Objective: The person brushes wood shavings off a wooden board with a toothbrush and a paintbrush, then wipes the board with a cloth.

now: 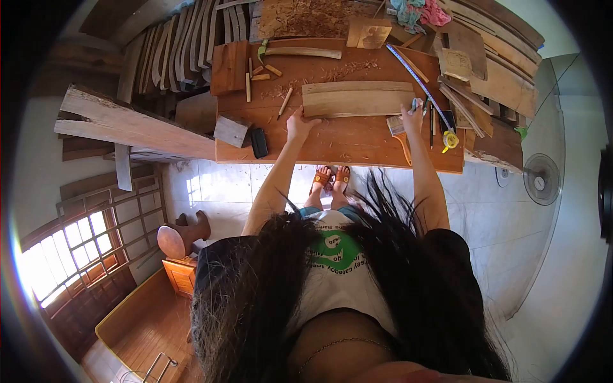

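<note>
A long wooden board (357, 100) lies across the workbench in front of me. My left hand (300, 124) is at its near left corner, fingers at the end and thumb along the front edge, closed on it. At the right end, my right hand (412, 117) has its thumb by the board's corner. A small crumpled pale-blue piece (417, 104), perhaps cloth, is between its fingers. Close to that hand lie a paintbrush (400, 136) with an orange handle and a yellow tape measure (450, 140), its blade (412, 70) pulled out. A pencil-like stick (285, 102) lies near my left hand.
The workbench (345, 143) carries wood shavings (345, 69), a green-headed hammer-like tool (263, 50), a wooden block (232, 130) and a black case (258, 143). Stacked planks (504, 83) line the right, and a long plank (137, 121) juts out left. A fan (541, 182) stands right.
</note>
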{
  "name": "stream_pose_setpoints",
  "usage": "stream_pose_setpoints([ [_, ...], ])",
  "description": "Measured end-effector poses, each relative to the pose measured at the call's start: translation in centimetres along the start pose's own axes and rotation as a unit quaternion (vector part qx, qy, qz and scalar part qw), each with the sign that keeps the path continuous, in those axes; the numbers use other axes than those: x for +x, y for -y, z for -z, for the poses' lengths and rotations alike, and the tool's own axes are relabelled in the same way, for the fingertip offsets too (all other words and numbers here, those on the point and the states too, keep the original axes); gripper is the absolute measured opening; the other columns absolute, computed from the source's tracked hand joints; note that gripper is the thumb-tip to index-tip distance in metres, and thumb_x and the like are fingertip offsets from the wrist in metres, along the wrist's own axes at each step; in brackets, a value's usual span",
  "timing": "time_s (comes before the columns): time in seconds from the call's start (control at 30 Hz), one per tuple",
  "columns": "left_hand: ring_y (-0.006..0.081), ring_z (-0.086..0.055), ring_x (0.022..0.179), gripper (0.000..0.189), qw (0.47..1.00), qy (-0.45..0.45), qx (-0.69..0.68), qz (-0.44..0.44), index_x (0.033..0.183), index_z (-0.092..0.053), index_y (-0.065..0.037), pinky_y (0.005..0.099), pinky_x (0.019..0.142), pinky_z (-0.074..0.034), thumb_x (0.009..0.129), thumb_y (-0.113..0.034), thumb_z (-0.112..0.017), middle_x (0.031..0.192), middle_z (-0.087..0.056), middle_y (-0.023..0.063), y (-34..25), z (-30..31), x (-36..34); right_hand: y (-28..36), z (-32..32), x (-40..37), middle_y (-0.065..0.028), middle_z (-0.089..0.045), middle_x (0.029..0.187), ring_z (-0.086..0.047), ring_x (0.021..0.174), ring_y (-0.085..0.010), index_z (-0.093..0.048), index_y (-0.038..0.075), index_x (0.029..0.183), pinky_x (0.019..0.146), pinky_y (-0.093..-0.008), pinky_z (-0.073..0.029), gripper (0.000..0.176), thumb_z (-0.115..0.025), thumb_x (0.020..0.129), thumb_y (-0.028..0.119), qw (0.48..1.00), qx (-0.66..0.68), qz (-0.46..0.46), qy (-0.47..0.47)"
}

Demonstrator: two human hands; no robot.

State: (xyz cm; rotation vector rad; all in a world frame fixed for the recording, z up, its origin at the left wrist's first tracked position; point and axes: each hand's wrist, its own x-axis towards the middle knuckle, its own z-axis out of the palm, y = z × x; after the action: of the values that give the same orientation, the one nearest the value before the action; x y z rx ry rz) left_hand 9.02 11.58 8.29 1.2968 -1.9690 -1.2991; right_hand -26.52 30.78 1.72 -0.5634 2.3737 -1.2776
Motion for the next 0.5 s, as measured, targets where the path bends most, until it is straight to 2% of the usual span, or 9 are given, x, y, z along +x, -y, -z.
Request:
stream_pose_setpoints([
  [0.03, 0.0182, -0.07, 0.095, 0.065, 0.999, -0.002, 0.031, -0.009, 0.123, -0.057, 0.014, 0.0284, 0.082, -0.054, 0.071, -0.012, -0.085, 0.107, -0.071, 0.0197, 0.6, -0.2, 0.3, 0.3, -0.1, 0.0, -0.031, -0.044, 0.136, -0.055, 0.115, -0.0411, -0.041, -0.011, 0.136, 0.096, -0.0473, -0.047, 0.084, -0.075, 0.079, 0.041, 0.999, 0.045, -0.013, -0.013],
  [0.07, 0.0182, -0.07, 0.094, 0.063, 1.0, -0.011, -0.015, 0.005, 0.122, -0.059, 0.012, 0.0284, 0.081, -0.054, 0.07, -0.011, -0.085, 0.106, -0.072, 0.0196, 1.2, -0.4, 0.4, 0.8, -0.1, 0.0, -0.0293, -0.051, 0.129, -0.064, 0.103, -0.0375, -0.045, -0.011, 0.133, 0.083, -0.0431, -0.056, 0.082, -0.076, 0.077, 0.041, 0.995, 0.09, -0.025, -0.028],
  [0.13, 0.0184, -0.071, 0.092, 0.059, 0.993, -0.027, -0.107, 0.032, 0.119, -0.062, 0.009, 0.0284, 0.08, -0.054, 0.069, -0.011, -0.085, 0.104, -0.072, 0.0194, 1.5, -0.9, 0.7, -1.7, -0.8, 1.8, -0.0202, -0.061, 0.102, -0.066, 0.073, -0.0266, -0.046, -0.005, 0.13, 0.065, -0.036, -0.056, 0.074, -0.077, 0.078, 0.038, 0.996, 0.019, -0.027, -0.078],
  [0.2, 0.0196, -0.072, 0.09, 0.053, 0.997, -0.039, -0.058, 0.043, 0.115, -0.066, 0.006, 0.0292, 0.079, -0.055, 0.068, -0.01, -0.084, 0.101, -0.073, 0.0171, 1.8, -0.9, 0.8, -1.9, -0.4, 2.4, -0.0152, -0.067, 0.085, -0.067, 0.057, -0.0213, -0.048, 0.0, 0.128, 0.055, -0.0326, -0.055, 0.07, -0.078, 0.078, 0.037, 0.993, 0.003, -0.068, -0.092],
  [0.27, 0.02, -0.072, 0.089, 0.047, 0.998, -0.047, -0.019, 0.046, 0.111, -0.069, 0.003, 0.0296, 0.078, -0.055, 0.069, -0.012, -0.083, 0.099, -0.074, 0.0153, 1.4, -0.8, 0.5, 3.3, 0.8, 0.2, -0.0144, -0.068, 0.08, -0.067, 0.054, -0.0217, -0.051, 0.002, 0.127, 0.055, -0.0327, -0.054, 0.068, -0.078, 0.077, 0.039, 0.986, 0.042, -0.148, -0.068],
  [0.37, 0.0203, -0.073, 0.088, 0.039, 0.997, -0.046, 0.029, 0.047, 0.108, -0.073, -0.002, 0.0293, 0.078, -0.055, 0.073, -0.017, -0.082, 0.096, -0.075, 0.0135, -1.5, 1.0, 0.1, 1.4, 0.7, 1.2, -0.014, -0.069, 0.075, -0.068, 0.053, -0.0232, -0.056, 0.002, 0.122, 0.056, -0.0332, -0.054, 0.065, -0.078, 0.075, 0.041, 0.989, -0.025, -0.114, -0.093],
  [0.4, 0.021, -0.073, 0.088, 0.037, 0.997, -0.033, 0.047, 0.057, 0.107, -0.074, -0.003, 0.0291, 0.079, -0.055, 0.073, -0.018, -0.081, 0.095, -0.075, 0.013, -1.8, 1.3, 0.1, 5.1, 1.6, -0.8, -0.0125, -0.07, 0.074, -0.069, 0.057, -0.0225, -0.06, 0.002, 0.117, 0.06, -0.034, -0.055, 0.06, -0.077, 0.074, 0.041, 0.986, -0.023, -0.139, -0.092],
  [0.5, 0.0215, -0.073, 0.087, 0.04, 0.994, -0.013, 0.087, 0.064, 0.107, -0.074, -0.005, 0.0288, 0.08, -0.054, 0.072, -0.022, -0.082, 0.093, -0.075, 0.0129, -2.0, 1.4, 0.6, 4.5, 1.9, -0.6, -0.013, -0.072, 0.079, -0.071, 0.061, -0.023, -0.06, 0.004, 0.12, 0.068, -0.0355, -0.056, 0.058, -0.075, 0.076, 0.04, 0.98, -0.128, -0.099, -0.116],
])
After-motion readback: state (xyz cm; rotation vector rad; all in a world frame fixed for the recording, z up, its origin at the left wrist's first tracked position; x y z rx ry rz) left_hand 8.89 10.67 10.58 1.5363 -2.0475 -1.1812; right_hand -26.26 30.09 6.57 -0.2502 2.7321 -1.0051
